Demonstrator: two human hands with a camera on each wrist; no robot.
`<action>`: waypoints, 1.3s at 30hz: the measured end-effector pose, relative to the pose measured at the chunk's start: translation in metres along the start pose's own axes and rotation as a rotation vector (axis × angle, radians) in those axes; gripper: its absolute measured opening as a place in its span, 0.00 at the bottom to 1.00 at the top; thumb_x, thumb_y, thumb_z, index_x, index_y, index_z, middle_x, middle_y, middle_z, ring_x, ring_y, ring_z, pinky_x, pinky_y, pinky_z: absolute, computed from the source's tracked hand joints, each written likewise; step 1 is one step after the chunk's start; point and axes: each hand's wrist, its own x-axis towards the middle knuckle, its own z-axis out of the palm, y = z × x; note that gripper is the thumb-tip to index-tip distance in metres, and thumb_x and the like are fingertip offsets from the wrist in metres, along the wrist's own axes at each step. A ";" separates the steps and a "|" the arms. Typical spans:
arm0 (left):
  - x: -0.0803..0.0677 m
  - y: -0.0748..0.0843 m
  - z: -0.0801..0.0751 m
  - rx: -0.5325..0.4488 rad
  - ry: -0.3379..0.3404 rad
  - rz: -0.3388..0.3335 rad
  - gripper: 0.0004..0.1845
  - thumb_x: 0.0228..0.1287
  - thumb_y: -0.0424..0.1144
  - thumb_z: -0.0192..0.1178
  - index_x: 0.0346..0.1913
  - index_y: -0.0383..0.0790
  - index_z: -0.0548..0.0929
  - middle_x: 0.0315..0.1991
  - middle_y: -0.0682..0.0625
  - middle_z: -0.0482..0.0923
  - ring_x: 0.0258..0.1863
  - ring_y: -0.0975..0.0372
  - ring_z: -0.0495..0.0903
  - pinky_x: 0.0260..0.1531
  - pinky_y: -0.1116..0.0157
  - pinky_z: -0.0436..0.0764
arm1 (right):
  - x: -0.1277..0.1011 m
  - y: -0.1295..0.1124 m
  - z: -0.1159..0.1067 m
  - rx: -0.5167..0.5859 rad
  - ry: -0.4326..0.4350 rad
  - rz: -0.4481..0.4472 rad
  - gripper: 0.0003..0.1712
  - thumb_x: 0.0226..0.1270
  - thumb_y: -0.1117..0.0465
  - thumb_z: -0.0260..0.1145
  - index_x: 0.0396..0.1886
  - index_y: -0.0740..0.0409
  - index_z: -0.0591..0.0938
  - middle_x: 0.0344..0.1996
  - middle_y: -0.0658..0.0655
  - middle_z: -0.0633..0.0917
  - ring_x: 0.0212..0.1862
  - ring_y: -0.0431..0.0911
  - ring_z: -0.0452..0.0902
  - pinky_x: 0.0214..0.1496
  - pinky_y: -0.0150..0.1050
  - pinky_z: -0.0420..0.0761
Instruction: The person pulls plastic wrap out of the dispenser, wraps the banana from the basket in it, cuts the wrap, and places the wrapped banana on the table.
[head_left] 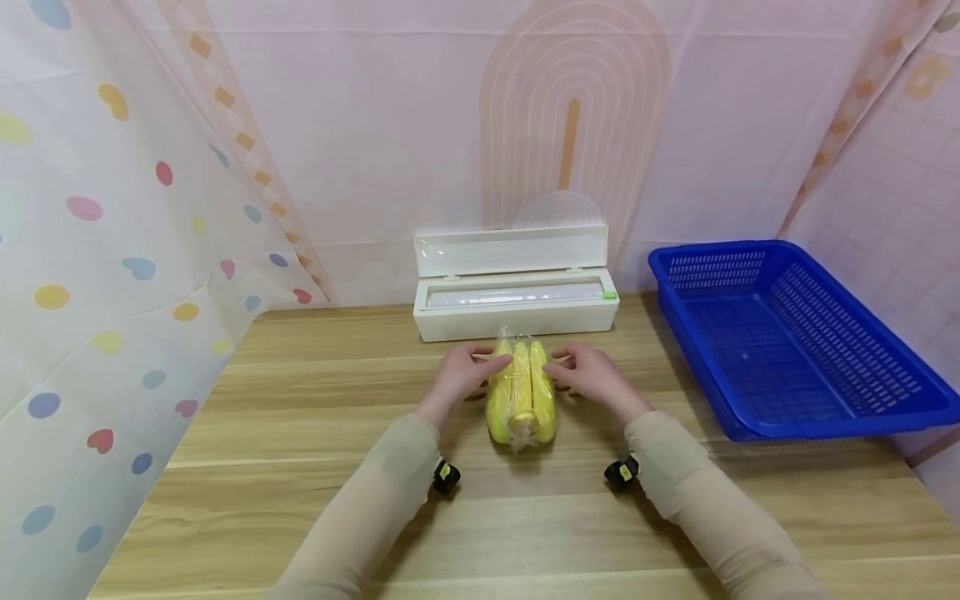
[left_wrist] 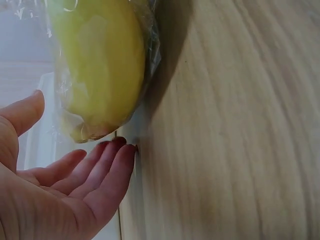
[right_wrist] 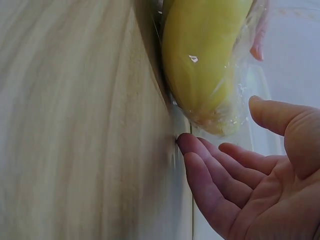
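At frame centre, the wrapped bananas (head_left: pixel 521 398) lie on the table (head_left: pixel 300 467), flanked by the left hand (head_left: pixel 465 372) and right hand (head_left: pixel 588 377), both open-fingered. This looks like smoothing the film; next likely calls for pressing the loose edges under.

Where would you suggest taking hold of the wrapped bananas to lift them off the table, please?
Probably at the middle of the bananas, one hand on each long side. The bunch lies flat, lengthwise away from the person, and the left hand and right hand already flank it with open fingers. The film looks slippery, so cup underneath.
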 end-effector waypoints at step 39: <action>-0.034 0.020 0.007 0.031 0.174 0.471 0.22 0.56 0.32 0.72 0.54 0.35 0.81 0.49 0.44 0.82 0.47 0.52 0.81 0.46 0.60 0.84 | -0.020 -0.025 0.004 -0.001 0.318 -0.322 0.23 0.65 0.63 0.70 0.57 0.65 0.77 0.46 0.63 0.85 0.46 0.55 0.83 0.49 0.49 0.84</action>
